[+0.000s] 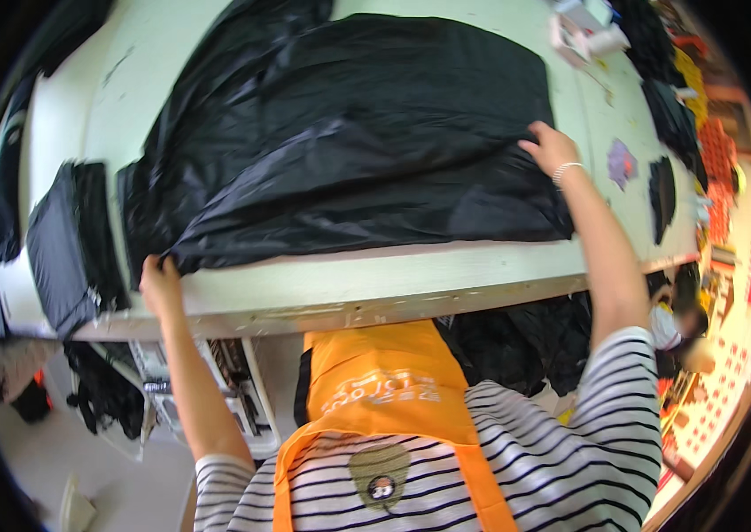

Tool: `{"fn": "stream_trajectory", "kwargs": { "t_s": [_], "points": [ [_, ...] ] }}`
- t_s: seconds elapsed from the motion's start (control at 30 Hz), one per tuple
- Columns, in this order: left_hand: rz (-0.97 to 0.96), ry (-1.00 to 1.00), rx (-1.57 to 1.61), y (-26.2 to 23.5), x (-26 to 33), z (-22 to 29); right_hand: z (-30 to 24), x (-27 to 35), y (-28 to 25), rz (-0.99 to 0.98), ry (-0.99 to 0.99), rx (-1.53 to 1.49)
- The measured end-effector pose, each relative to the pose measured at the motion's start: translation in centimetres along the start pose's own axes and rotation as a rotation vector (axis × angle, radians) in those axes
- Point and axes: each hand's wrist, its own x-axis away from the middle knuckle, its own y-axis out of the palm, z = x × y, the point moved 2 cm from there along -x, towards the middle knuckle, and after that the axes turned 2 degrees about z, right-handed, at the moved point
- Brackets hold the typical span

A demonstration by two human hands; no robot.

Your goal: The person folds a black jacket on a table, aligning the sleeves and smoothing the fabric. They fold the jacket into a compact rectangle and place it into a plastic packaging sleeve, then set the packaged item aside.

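Observation:
A large black garment (pixel 366 133) of thin, slightly shiny cloth is spread over the pale table (pixel 375 279), with creases running across it. At its near left corner, my left hand (pixel 161 282) pinches the cloth between thumb and fingers. My right hand (pixel 552 146) grips the garment's right side, the thumb and fingertips closed on a fold. The cloth's far left part runs out past the top of the view.
A stack of folded black cloth (pixel 70 244) lies left of the garment. Toward the far right are a white box (pixel 570 40), a purple scrap (pixel 621 164) and a dark strip of cloth (pixel 661 199). Black fabric (pixel 517 346) is heaped below the table's front edge.

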Motion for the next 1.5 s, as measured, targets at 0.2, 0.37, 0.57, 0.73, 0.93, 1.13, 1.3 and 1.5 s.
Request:
{"fn": "stream_trajectory", "kwargs": {
  "t_s": [0.2,0.37,0.57,0.73,0.93,1.13,1.3,1.5],
  "points": [
    [0.295,0.286,-0.004,-4.8,3.4,9.4,4.5,8.3,-0.3,0.645,0.270,-0.306],
    [-0.194,1.197,0.163,-0.6,12.5,27.3,7.5,13.1,5.4,0.378,0.585,-0.582],
    [-0.285,0.960,-0.248,7.3,8.3,28.6,7.5,10.5,-1.5,0.573,0.402,-0.374],
    [-0.293,0.968,-0.284,8.4,7.7,28.9,7.2,9.0,0.4,0.603,0.250,-0.224],
    [-0.271,0.981,-0.284,8.7,7.4,28.8,2.2,3.8,-1.2,0.488,-0.174,-0.128],
    [-0.327,0.944,-0.264,8.5,7.2,29.2,11.7,1.6,8.3,0.292,0.537,-0.901],
    [-0.371,0.925,0.187,5.3,3.2,29.6,9.9,-3.5,6.0,0.386,0.232,-0.268],
    [0.223,0.747,-0.120,5.6,-16.2,36.1,1.5,-20.7,2.3,0.418,-0.336,-0.004]
  ]
}}
